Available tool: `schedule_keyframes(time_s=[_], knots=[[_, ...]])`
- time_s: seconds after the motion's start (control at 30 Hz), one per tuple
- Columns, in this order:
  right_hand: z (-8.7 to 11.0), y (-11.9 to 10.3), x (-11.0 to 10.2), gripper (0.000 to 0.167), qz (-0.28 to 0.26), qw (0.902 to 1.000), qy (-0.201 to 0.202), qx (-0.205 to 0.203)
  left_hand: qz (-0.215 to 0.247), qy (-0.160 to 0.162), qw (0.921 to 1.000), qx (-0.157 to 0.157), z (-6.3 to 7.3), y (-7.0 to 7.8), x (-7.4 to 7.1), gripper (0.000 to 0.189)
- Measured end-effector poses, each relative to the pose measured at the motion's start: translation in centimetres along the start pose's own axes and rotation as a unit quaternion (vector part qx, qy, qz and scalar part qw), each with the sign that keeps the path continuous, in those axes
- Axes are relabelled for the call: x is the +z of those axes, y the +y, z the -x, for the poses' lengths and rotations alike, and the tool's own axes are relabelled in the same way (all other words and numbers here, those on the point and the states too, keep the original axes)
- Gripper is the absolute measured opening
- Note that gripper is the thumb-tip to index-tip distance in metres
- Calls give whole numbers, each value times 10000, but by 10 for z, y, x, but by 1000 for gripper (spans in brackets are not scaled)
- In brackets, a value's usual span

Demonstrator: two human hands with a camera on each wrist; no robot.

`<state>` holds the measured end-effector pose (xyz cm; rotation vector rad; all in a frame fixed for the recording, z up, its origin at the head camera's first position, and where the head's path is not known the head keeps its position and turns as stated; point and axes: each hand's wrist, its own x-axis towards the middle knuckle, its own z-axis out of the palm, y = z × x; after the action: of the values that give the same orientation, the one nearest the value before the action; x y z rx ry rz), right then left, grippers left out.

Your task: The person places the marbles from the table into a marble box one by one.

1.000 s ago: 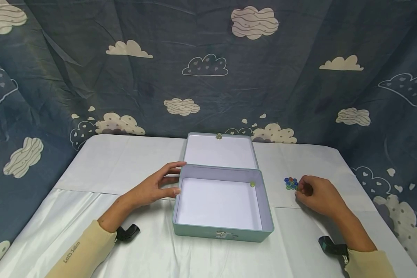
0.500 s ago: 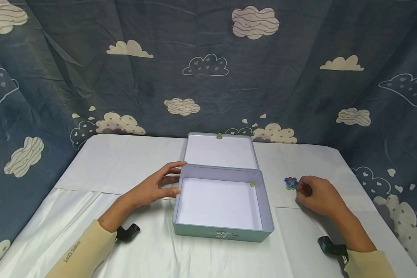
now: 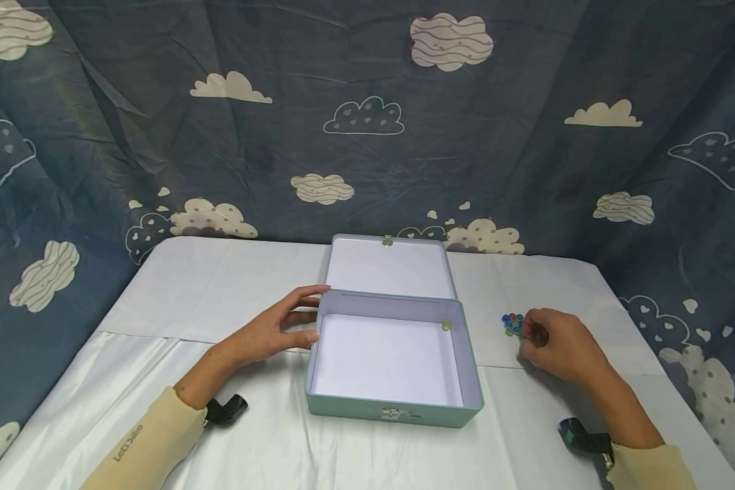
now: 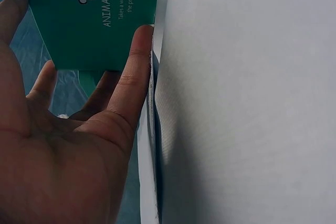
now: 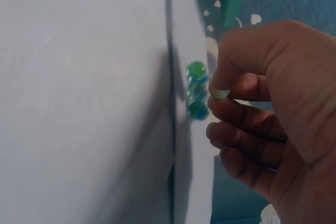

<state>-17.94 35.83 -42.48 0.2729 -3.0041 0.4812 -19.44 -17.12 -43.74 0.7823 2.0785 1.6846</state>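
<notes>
An open green tin box (image 3: 395, 414) with a pale inside stands mid-table, its lid (image 3: 387, 265) laid back behind it. One yellow-green marble (image 3: 446, 326) lies in its far right corner. My left hand (image 3: 275, 327) rests against the box's left side, fingers spread and mostly straight; the left wrist view shows the printed green wall (image 4: 94, 24) beside the fingers. Right of the box lies a tight cluster of blue, red and green marbles (image 3: 511, 323). Over its right edge is my right hand (image 3: 560, 344), with thumb and index tips close together. Whether a marble is between them is hidden.
A white cloth (image 3: 233, 279) with a crease across it covers the table. Behind and at the sides hangs a dark blue curtain (image 3: 294, 61) with cloud prints. A black camera (image 3: 226, 411) sits on the left wrist, another black camera (image 3: 582, 435) on the right.
My right hand has shifted slightly left, and its fingertips now cover more of the marble cluster's right edge. The left hand, the box and the marble inside stay as they were.
</notes>
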Motion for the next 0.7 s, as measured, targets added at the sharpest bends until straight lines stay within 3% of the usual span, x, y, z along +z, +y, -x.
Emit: schedule_keyframes(time_s=[0.47, 0.7], knots=[[4, -29, -13, 20, -204, 9924, 842, -872, 54, 22, 10000, -15, 0, -2, 0, 78], [2, -45, -15, 23, -318, 9870, 1077, -1147, 106, 37, 9999, -7, -1, -1, 0, 79]])
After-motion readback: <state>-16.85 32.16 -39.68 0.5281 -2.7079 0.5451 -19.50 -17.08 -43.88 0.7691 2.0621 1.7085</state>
